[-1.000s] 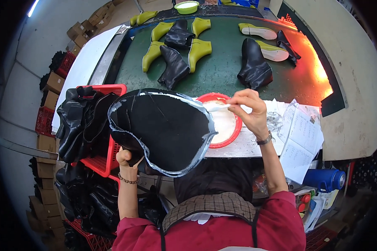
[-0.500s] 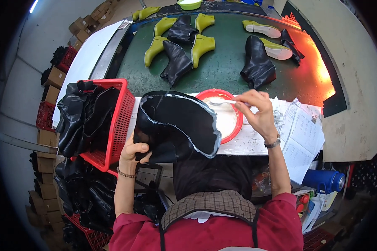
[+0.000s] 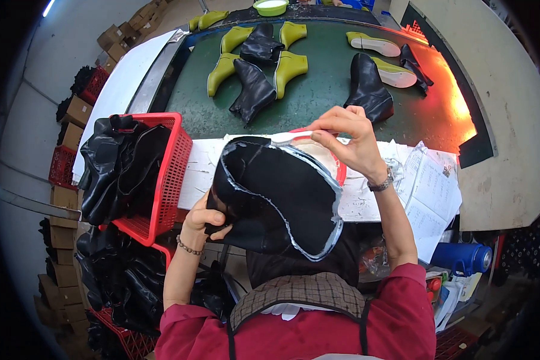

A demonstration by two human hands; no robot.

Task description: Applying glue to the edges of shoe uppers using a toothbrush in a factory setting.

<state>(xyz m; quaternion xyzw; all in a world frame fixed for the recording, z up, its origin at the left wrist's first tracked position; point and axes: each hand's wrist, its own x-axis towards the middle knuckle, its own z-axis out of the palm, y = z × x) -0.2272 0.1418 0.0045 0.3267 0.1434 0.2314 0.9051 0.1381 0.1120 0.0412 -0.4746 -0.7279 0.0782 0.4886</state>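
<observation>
My left hand point(image 3: 204, 217) is closed around the shaft of a black boot upper point(image 3: 282, 189), whose open underside faces up. A whitish band of glue runs along the rim of that underside. Pinched between the fingers of my right hand point(image 3: 353, 139) is a small white-handled brush point(image 3: 291, 138). Its tip touches the far edge of the boot's rim. Behind the boot, partly covered by it and by my right hand, stands a red-rimmed bowl point(image 3: 342, 172) of creamy white liquid.
At my left stands a red basket point(image 3: 175, 162) of black uppers. Beyond the white table point(image 3: 360, 201), black uppers point(image 3: 255, 90) and green-yellow shoe forms point(image 3: 290, 71) rest on a green belt point(image 3: 318, 102), beside a glowing heater point(image 3: 456, 96). Papers point(image 3: 429, 192) and a blue flask point(image 3: 462, 258) are at right.
The boot has come nearer and to the right in my left hand. My right hand has taken the brush from over the bowl leftward to the boot's far rim.
</observation>
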